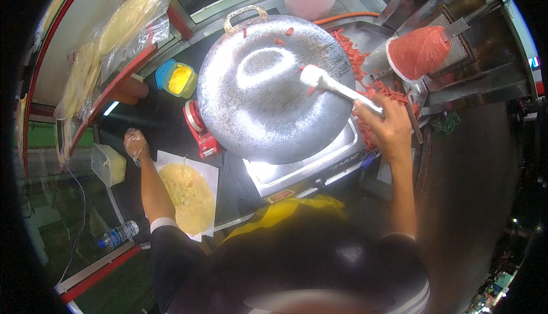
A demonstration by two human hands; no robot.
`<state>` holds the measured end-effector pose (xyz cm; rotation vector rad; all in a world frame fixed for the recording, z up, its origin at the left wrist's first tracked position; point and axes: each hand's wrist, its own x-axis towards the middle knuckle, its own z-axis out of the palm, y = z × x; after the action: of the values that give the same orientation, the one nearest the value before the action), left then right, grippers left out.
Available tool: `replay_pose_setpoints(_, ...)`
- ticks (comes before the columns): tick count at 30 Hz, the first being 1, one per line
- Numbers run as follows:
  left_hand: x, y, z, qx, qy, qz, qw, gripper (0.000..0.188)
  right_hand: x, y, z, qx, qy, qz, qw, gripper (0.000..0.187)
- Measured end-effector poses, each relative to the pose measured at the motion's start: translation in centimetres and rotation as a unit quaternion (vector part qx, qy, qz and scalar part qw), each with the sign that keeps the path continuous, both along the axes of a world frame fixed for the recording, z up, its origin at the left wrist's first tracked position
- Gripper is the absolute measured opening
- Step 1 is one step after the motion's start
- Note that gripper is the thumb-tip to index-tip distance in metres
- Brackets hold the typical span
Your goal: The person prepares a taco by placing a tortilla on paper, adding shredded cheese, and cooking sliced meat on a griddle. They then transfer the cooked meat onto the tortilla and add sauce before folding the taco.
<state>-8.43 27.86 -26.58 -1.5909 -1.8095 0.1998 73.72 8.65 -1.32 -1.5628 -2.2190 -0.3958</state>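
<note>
My right hand (388,123) is closed around the handle of a white-headed spatula (322,80). Its head rests at or just over the right part of a large round metal wok (268,114), where a few red meat scraps lie. On the left, my left hand (136,144), in a clear plastic glove, has its fingers curled above the dark counter; whatever they hold, if anything, is hidden. Beside that forearm lies a round flatbread (187,194) with pale chopped topping, on white paper (209,182).
A gas stove (308,168) sits under the wok. Right are shredded red meat (351,51) and a meat cone (419,51). Left are a yellow-filled tub (181,81), a red-and-white device (200,128), a clear container (108,164), a bottle (119,234) and bagged flatbreads (131,17).
</note>
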Motion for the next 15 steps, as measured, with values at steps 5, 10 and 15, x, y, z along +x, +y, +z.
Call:
replay_pose_setpoints(5,1.7,-0.2,0.6,0.032,0.020,0.019,0.999,0.019,1.4,1.0,1.0,0.072,-0.025,-0.146,0.986,0.084)
replay_pose_setpoints(10,0.7,-0.1,-0.1,0.020,0.035,0.053,0.998,0.015,-2.1,5.3,2.8,0.057,0.056,-0.011,0.997,0.079)
replay_pose_setpoints(15,-1.6,0.0,-1.2,0.017,0.059,0.019,0.998,0.012,-7.8,11.3,3.2,0.020,0.062,0.068,0.996,0.074)
